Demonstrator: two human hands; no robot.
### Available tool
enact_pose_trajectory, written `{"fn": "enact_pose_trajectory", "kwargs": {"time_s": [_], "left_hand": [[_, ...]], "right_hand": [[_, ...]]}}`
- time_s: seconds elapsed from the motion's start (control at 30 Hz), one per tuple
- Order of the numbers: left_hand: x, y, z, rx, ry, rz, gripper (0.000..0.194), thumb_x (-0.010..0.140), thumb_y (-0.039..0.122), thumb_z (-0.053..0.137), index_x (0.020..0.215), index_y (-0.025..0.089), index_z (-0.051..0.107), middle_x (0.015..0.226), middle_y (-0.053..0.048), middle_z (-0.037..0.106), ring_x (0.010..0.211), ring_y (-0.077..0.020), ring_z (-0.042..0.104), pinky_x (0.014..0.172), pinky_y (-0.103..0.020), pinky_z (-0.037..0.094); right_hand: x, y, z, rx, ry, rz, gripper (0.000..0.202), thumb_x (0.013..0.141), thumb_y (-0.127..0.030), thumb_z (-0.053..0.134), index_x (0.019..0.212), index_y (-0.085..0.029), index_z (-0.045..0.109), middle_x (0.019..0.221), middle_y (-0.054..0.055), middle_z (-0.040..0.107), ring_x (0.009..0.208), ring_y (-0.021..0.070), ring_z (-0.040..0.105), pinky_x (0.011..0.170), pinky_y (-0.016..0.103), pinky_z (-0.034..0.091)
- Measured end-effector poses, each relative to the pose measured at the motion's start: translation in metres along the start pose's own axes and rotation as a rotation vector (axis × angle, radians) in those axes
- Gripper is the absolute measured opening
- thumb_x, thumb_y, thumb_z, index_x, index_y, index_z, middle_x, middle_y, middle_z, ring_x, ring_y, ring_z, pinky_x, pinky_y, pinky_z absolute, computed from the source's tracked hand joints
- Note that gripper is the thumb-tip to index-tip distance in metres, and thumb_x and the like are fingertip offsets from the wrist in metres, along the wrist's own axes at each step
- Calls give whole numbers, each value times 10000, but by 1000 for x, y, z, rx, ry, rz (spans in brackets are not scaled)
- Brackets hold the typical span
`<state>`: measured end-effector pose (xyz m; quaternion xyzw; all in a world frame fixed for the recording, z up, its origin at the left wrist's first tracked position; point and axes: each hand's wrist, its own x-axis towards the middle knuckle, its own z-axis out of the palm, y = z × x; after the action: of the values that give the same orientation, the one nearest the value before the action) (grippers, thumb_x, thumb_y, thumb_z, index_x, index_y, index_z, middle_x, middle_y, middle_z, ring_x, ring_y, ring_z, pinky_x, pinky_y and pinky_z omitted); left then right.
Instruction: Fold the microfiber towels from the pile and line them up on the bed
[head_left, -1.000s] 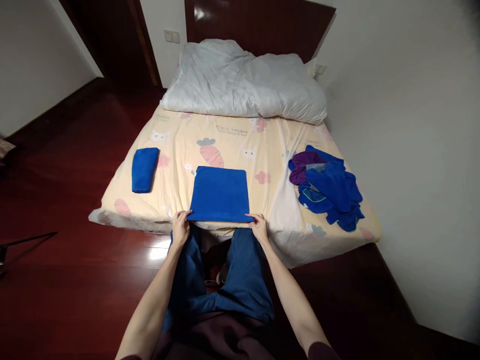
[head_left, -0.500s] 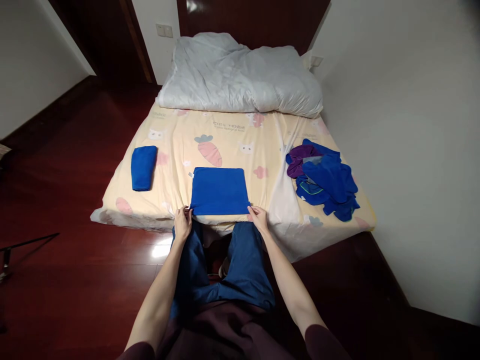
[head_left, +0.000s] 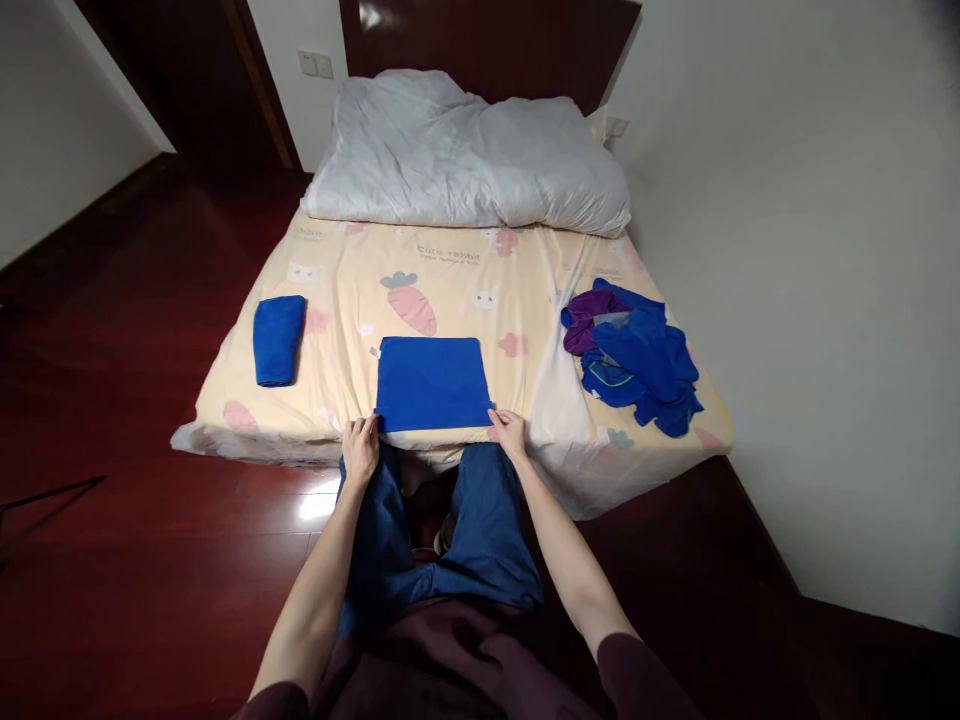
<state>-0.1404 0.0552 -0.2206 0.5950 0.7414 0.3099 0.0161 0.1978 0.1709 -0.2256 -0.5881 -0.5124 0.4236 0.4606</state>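
Left hand: I have my left hand (head_left: 361, 448) closed at the fingertips on the near left corner of the flat blue cloth (head_left: 433, 385).
Right hand: my right hand (head_left: 508, 432) pinches its near right corner.
Flat cloth: I see it lying on the patterned bedsheet (head_left: 352, 310), by the bed's near edge.
Left side: folded blue cloth (head_left: 278, 341).
Right side: heap of blue and purple cloths (head_left: 637, 350).
Far end: rumpled quilt (head_left: 465, 160).

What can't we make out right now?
All in the head view:
Any print on the white tag of the flat blue cloth: too small.
Lower layers of the cloth pile: covered by upper ones.
Far end of the thin dark rod: cut off by left edge.
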Motion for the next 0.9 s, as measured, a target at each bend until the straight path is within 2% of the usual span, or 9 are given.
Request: {"fn": "enact_pose_trajectory", "kwargs": {"time_s": [0.17,0.3,0.43,0.57,0.63,0.7,0.8,0.9], "left_hand": [[0,5,-2,28,-18,-19,398,1038,300,363,1232,198,696,1018,-146,677,1013,-295,575,919,-428,473],[-5,8,-6,27,-39,-15,387,1010,237,402,1276,204,682,1220,-160,669,1141,-301,577,985,-458,467],[-10,9,-9,-66,-126,142,485,954,133,394,1361,233,637,1440,-118,597,1339,-275,522,1115,-500,436],[-9,8,-7,-115,-175,249,507,961,181,397,1430,204,586,1507,-99,551,1440,-268,461,1179,-518,405],[-8,8,-4,-115,-180,258,508,961,219,422,1446,193,574,1521,-100,537,1457,-275,446,1198,-526,391],[-7,6,0,-108,-180,264,519,952,232,445,1456,189,564,1531,-97,525,1466,-274,437,1218,-524,373],[-6,4,7,-96,-174,270,554,923,186,452,1468,185,550,1547,-81,508,1478,-261,421,1240,-505,354],[-5,0,15,-88,-156,249,600,893,118,441,1481,191,533,1557,-67,497,1480,-248,419,1249,-496,347]], "right_hand": [[-2,-5,0,-42,6,63,565,616,-746,721,690,-191,640,688,120,733,615,230,665,574,314,517],[-12,-6,3,-70,64,63,528,659,-726,703,745,-217,590,608,68,676,496,204,600,465,301,460],[-16,0,3,-95,110,-83,485,721,-689,683,786,-223,567,655,40,647,554,180,589,518,285,490],[-18,1,-1,-159,165,-223,430,794,-640,644,805,-219,561,682,24,620,601,166,580,561,271,505],[-22,-1,-2,-236,192,-327,359,844,-565,632,830,-208,599,762,57,651,682,190,616,623,301,537],[-29,-5,-2,-347,135,-487,262,897,-451,616,926,-197,672,946,115,699,883,238,662,797,373,567],[-37,-7,-2,-539,-81,-688,282,932,-311,581,1158,-207,714,1216,132,703,1172,275,620,1039,461,490],[-34,-3,-2,-700,-183,-721,405,922,-234,548,1307,-216,674,1346,101,674,1257,270,580,1096,475,438]]}}
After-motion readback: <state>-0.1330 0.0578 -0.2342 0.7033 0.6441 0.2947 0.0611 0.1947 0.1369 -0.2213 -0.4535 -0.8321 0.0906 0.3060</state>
